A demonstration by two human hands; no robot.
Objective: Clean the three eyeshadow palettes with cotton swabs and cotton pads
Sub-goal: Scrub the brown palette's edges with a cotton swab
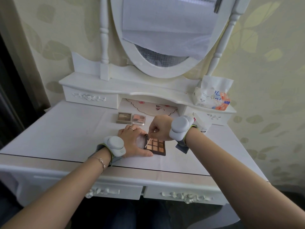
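Left hand [132, 142] lies flat on white worktop [66, 129], fingers straight, thumb steadying open brown eyeshadow palette [156, 147] and its clear lid. Right hand [160, 128] pinches cotton swab [148, 140], tip touching palette's upper-left pans. Beyond: tan palette [124, 117], pink palette [139, 119], side by side. Farther right, on shelf: tissue pack [212, 95].

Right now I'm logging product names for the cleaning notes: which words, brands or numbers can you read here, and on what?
Nothing reads legibly.
Tissue pack: blue printed characters, too blurred to read.
White box behind the right hand: small dark print, too small to read.
Brown eyeshadow palette: faint lid lettering, unreadable.
Pink eyeshadow palette and open palette: no text visible.
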